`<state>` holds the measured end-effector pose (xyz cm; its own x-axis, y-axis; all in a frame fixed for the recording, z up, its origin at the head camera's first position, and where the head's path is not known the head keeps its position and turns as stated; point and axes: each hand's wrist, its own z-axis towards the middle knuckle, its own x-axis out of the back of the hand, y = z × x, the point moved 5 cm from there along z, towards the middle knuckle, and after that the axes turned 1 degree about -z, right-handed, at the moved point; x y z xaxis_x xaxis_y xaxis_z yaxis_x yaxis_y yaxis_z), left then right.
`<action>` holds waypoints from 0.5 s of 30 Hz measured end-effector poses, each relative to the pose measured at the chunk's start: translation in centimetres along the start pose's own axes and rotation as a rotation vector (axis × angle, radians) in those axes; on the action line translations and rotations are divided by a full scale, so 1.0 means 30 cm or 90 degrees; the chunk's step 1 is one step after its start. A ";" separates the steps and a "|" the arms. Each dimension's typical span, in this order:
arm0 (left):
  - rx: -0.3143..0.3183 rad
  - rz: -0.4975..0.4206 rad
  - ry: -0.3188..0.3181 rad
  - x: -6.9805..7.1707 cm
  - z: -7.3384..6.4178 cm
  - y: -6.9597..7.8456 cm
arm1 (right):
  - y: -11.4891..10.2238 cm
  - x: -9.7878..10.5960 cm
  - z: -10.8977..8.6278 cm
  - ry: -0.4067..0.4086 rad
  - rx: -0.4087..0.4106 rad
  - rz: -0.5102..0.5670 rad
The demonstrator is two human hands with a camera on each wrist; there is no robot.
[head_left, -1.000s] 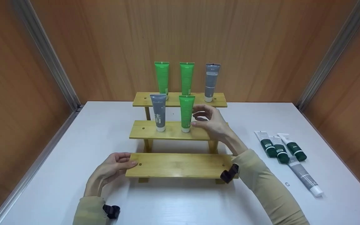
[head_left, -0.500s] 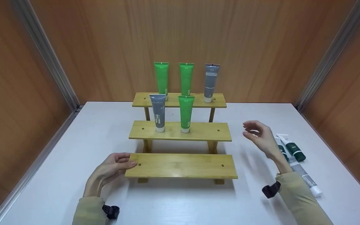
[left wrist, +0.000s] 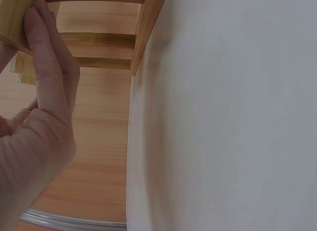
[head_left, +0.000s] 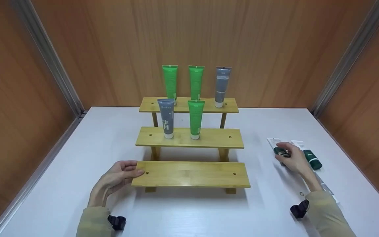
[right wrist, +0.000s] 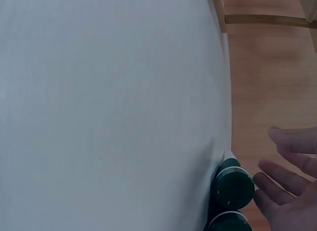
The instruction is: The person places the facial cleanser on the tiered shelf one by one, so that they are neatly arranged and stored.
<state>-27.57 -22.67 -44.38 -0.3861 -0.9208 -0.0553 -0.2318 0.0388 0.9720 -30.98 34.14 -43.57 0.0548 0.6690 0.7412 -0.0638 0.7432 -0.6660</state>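
My left hand grips the left end of the lowest step of a three-tier wooden display stand, thumb on top and fingers beneath. In the left wrist view, the fingers lie along the wooden edge. Over at the right, my right hand hovers close to a white squeeze tube with a dark green cap end. The right wrist view has its thumb and fingers apart, beside the green caps; whether they touch is unclear. Part of the tube group is hidden under this hand.
On the top step stand two green tubes and a grey tube. The middle step bears a grey tube and a green tube. Another white-and-green tube lies right of my hand. Wood panels enclose the white table.
My right hand has left the green tube on the middle step and moved right to the lying tubes. The left hand stays on the stand.
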 end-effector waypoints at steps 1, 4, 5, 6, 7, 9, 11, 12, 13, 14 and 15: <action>0.001 -0.002 0.001 0.000 0.000 0.001 | 0.005 -0.001 -0.001 -0.003 -0.001 -0.003; 0.000 -0.007 -0.003 0.000 0.000 0.001 | 0.020 -0.004 -0.003 -0.014 -0.006 -0.013; -0.001 -0.007 -0.006 -0.001 0.001 0.001 | 0.023 -0.006 -0.003 -0.017 -0.007 -0.016; -0.002 -0.009 -0.007 0.000 0.001 0.001 | 0.026 -0.007 -0.004 -0.021 -0.009 -0.020; -0.003 -0.009 -0.007 -0.001 0.001 0.001 | 0.028 -0.008 -0.005 -0.025 -0.009 -0.022; -0.003 -0.008 -0.007 0.000 0.001 0.000 | 0.031 -0.010 -0.008 -0.030 -0.011 -0.026; -0.001 -0.007 -0.002 0.000 0.000 0.000 | 0.031 -0.011 -0.010 -0.030 -0.012 -0.029; 0.000 -0.006 0.001 0.001 -0.001 0.000 | 0.031 -0.010 -0.012 -0.030 -0.012 -0.033; 0.002 -0.004 0.004 0.001 -0.001 0.000 | 0.030 -0.010 -0.013 -0.028 -0.012 -0.036; 0.003 -0.002 0.007 0.002 -0.001 0.000 | 0.030 -0.009 -0.015 -0.027 -0.013 -0.038; 0.004 -0.001 0.010 0.002 -0.002 0.000 | 0.029 -0.008 -0.017 -0.024 -0.014 -0.041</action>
<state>-27.53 -22.76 -44.39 -0.3720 -0.9267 -0.0535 -0.2387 0.0399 0.9703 -30.55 34.64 -44.38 0.0201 0.6187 0.7853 -0.0399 0.7854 -0.6177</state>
